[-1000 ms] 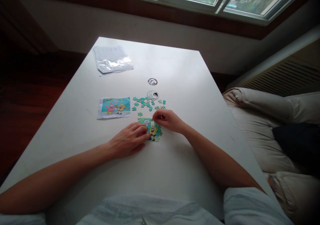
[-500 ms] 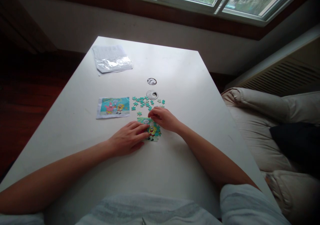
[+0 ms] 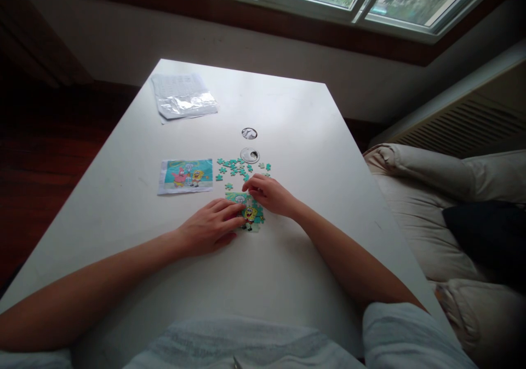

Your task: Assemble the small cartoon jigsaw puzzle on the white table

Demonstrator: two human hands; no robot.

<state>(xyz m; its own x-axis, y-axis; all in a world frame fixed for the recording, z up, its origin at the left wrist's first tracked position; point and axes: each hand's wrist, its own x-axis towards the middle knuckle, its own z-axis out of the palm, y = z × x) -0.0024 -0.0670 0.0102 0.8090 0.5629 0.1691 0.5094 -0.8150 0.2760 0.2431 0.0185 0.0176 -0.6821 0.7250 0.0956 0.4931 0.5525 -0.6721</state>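
A partly joined jigsaw puzzle [image 3: 251,214] with a yellow cartoon figure lies on the white table in front of me. My left hand [image 3: 211,225] lies flat over its left side, fingers stretched out and slightly apart, covering that part. At the puzzle's upper right edge, my right hand [image 3: 266,192] is bent with thumb and fingertips drawn together. Whatever sits between those fingertips is too small to make out. Several loose green puzzle pieces [image 3: 233,167] are scattered just beyond both hands.
Left of the loose pieces lies a printed reference picture [image 3: 189,175]. A clear plastic bag with paper [image 3: 184,98] rests at the far left of the table [image 3: 287,111]. Two round table inserts [image 3: 250,155] sit beyond the pieces. A beige sofa [image 3: 411,210] stands at the right.
Almost nothing differs. My right fingertips have shifted very slightly to the left at the puzzle's top edge; my left hand stays in place.
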